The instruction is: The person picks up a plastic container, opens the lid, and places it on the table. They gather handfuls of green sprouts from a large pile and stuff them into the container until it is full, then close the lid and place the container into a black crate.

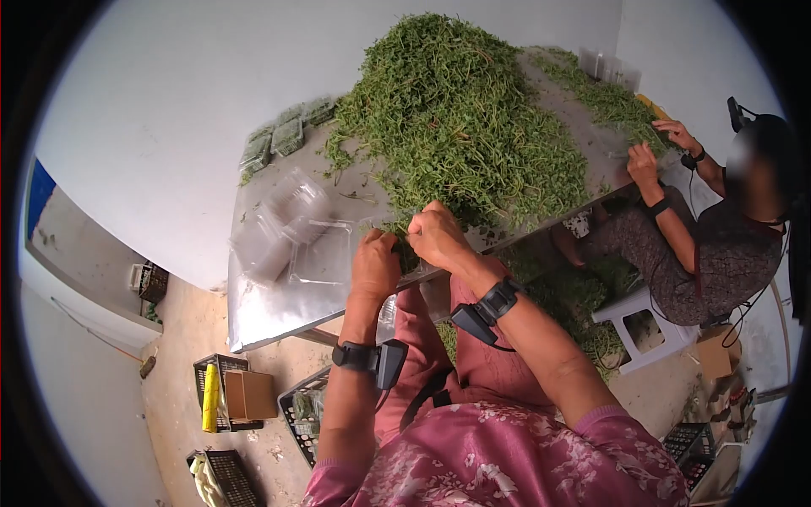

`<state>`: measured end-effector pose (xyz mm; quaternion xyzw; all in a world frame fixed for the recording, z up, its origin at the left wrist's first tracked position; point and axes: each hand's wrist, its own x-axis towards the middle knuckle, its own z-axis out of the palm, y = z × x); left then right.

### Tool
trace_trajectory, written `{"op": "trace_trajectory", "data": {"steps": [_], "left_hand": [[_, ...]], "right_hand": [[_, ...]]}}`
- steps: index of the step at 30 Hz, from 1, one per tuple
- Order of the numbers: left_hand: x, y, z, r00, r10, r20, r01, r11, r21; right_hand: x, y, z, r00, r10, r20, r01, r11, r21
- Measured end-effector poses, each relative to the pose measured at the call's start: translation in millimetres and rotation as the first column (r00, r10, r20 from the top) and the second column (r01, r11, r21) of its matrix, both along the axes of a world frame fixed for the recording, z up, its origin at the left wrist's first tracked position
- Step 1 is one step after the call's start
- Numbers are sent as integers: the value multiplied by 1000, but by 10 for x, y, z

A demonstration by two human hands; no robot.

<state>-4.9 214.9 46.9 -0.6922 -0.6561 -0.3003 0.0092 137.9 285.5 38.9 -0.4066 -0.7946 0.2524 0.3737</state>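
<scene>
A tall heap of leafy green stems (456, 127) covers the middle of the metal table (541, 89). At its near edge, my left hand (376, 264) is closed, fingers curled around some green sprigs that show beside the fingertips. Close to its right, my right hand (438, 237) is also closed in a pinch on greens, its fingertips partly hidden. An open clear plastic box (323, 253) lies just left of my left hand. More clear boxes (269, 245) are stacked behind it.
Filled boxes of greens (288, 137) sit at the table's back left. On the right, a co-worker (718, 228) sits handling greens near a white stool (635, 329). Black crates (232, 480) and a cardboard box (250, 395) stand on the floor at left.
</scene>
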Motion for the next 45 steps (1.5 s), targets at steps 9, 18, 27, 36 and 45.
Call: {"op": "trace_trajectory", "data": {"steps": [9,18,27,36,45], "left_hand": [[-27,41,-18,1000,-7,10,7,997,-75],[-21,82,-12,1000,-9,16,10,998,-65],[-45,101,-73,999,-23,28,23,1000,2],[-100,12,66,995,-104,-2,104,994,-36],[-242,-265,327,989,-45,138,29,993,117]], "right_hand": [[33,-252,164,993,0,-120,20,986,165],[28,-345,118,964,53,-260,27,955,297],[93,-542,371,898,104,-427,0,972,237],[215,-356,711,880,43,-473,153,917,369],[176,-258,267,979,191,-71,-161,939,305]]}}
